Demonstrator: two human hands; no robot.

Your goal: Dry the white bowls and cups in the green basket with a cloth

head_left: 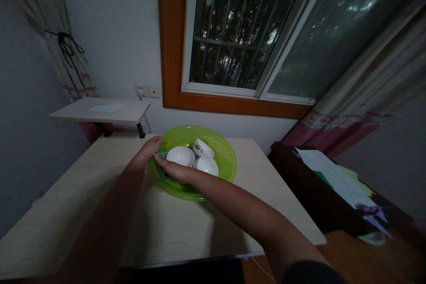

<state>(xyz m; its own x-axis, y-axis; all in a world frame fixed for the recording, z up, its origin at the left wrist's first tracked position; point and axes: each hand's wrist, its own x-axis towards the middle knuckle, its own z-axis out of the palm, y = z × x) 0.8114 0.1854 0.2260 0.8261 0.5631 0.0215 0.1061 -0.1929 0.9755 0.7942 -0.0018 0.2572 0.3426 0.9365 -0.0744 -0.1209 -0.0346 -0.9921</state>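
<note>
"Where are the hands?"

"Both at the left side of the green basket (228,159). The left hand (151,148) is at its left rim, thumb uppermost; the right hand (173,170) reaches across its near rim, farther in."

"Holding anything?"

"Something patterned and grey, perhaps a cloth (162,155), shows at the right fingertips, inside the basket's left edge. It's dim and small there, so I can't tell whether they pinch it, or how the left fingers are set."

"And the bowls?"

"The large white bowl (180,155) sits left of the basket's middle, right beside the right hand, which is nearer it than the left. The second white bowl (207,165) is right of the middle; the red-marked bowl (202,147) tilts behind them."

"Which way does the cloth lie?"

"Along the basket's left wall, between the hands; its long axis is hidden."
</note>
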